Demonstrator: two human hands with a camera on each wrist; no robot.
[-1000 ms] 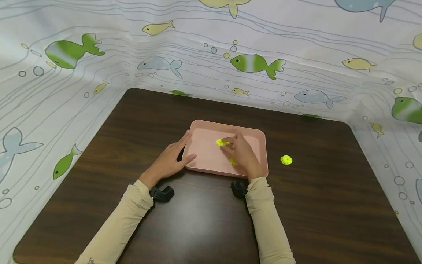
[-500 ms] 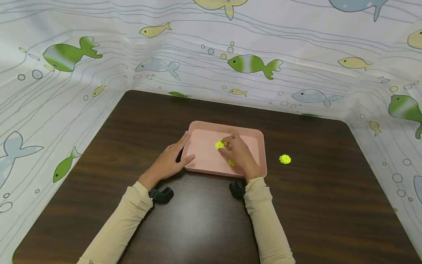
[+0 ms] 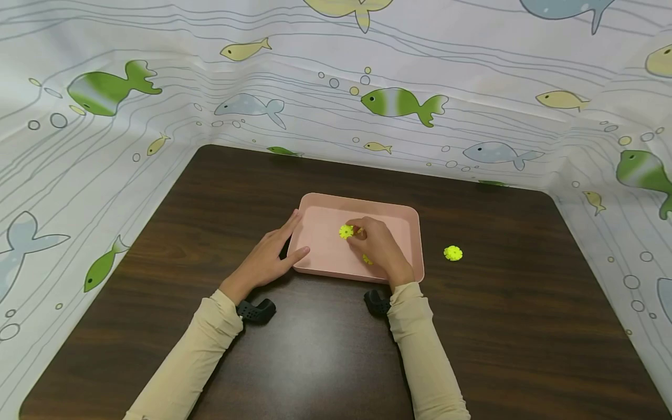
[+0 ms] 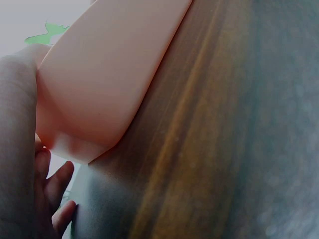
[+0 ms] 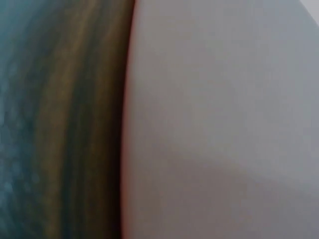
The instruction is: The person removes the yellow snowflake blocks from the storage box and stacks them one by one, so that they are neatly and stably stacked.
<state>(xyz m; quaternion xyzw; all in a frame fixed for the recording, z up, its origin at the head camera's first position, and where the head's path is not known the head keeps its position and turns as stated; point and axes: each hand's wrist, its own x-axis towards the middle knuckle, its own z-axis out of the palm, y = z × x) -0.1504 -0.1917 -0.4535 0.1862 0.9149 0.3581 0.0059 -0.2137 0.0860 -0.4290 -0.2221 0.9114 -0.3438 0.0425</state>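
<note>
A pink tray (image 3: 325, 251) lies on the dark table. Over its middle, the thumb and fingertips of my right hand (image 3: 379, 244) pinch a yellow flower-shaped disc (image 3: 345, 232); a bit of yellow also shows between the fingers. Another yellow disc (image 3: 367, 259) in the tray is partly hidden by this hand. My left hand (image 3: 265, 259) rests at the tray's left side, fingers straight along the outer edge and thumb at the near rim. In the left wrist view, its fingers (image 4: 57, 191) show beside the tray wall (image 4: 109, 64). The right wrist view shows the tray wall (image 5: 214, 99) but no hand.
A further yellow flower-shaped disc (image 3: 453, 253) lies on the table (image 3: 504, 315) to the right of the tray. A white fish-patterned cloth (image 3: 315, 116) stands around the table's back and sides. Black straps (image 3: 256, 311) sit at both wrists.
The pinched disc has shifted slightly left and turned its face more toward the head camera, with the right fingers adjusting around it. My left hand stays at the tray's side.
</note>
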